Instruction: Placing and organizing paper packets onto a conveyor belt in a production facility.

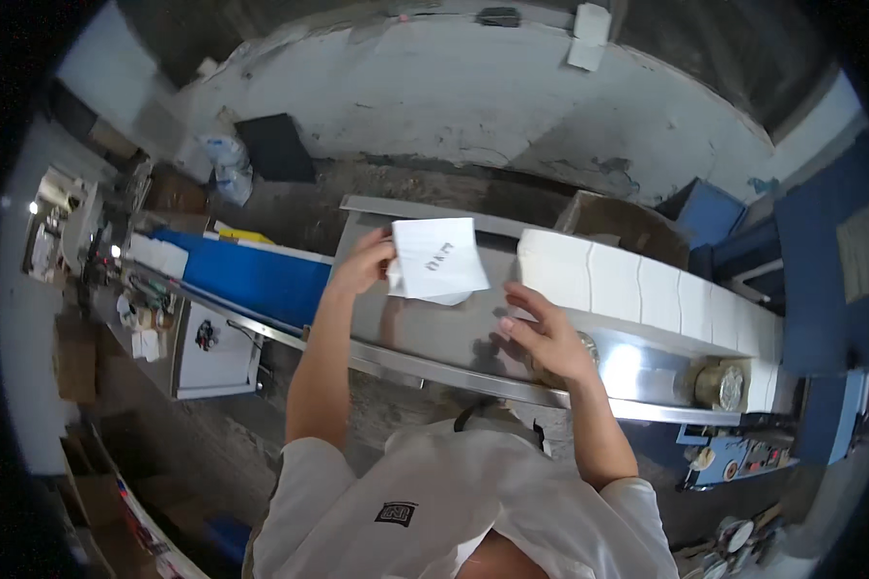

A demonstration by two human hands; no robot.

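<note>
My left hand [362, 263] grips the left edge of a white square paper packet [436, 253], its fingers closed around the side and partly hidden behind it. Dark print marks the face of the packet, which is held up above a grey metal worktop [410, 333]. To the right, my right hand [543, 333] is empty, with thumb and fingers apart, over the worktop. Just beyond its fingertips begins a long row of white paper stacks [613, 280] standing side by side. A roll of clear tape [589, 345] is partly covered by my right hand.
A blue conveyor belt [251, 282] runs off to the left. Another tape roll [719, 386] sits at the right end of the worktop. Behind the paper row stand an open cardboard box [628, 227] and a blue bin [710, 207]. Blue machinery [826, 280] borders the right side.
</note>
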